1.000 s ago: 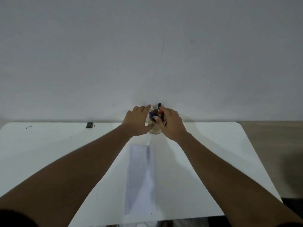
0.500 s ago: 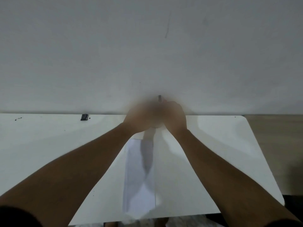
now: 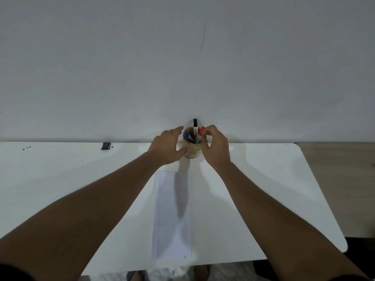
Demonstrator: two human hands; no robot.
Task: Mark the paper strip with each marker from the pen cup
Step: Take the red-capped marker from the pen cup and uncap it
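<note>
A wooden pen cup (image 3: 191, 150) stands at the far edge of the white table (image 3: 60, 179), against the wall. In it are a black-capped marker (image 3: 195, 128), a blue-capped marker (image 3: 186, 136) and a red-capped marker (image 3: 201, 130). My left hand (image 3: 167, 147) rests against the cup's left side, fingers spread around it. My right hand (image 3: 215, 147) is at the cup's right rim, with thumb and fingers pinched on the red-capped marker. A long white paper strip (image 3: 172, 216) lies lengthwise on the table between my forearms.
A small black object (image 3: 106, 146) lies at the table's far edge to the left, with a few dark specks (image 3: 26, 148) further left. Wooden floor (image 3: 341, 179) shows past the table's rounded right corner.
Both hands stay at the cup. My right fingers have shifted onto the red-capped marker; the left hand has opened around the cup's side. The view steadied after a blur.
</note>
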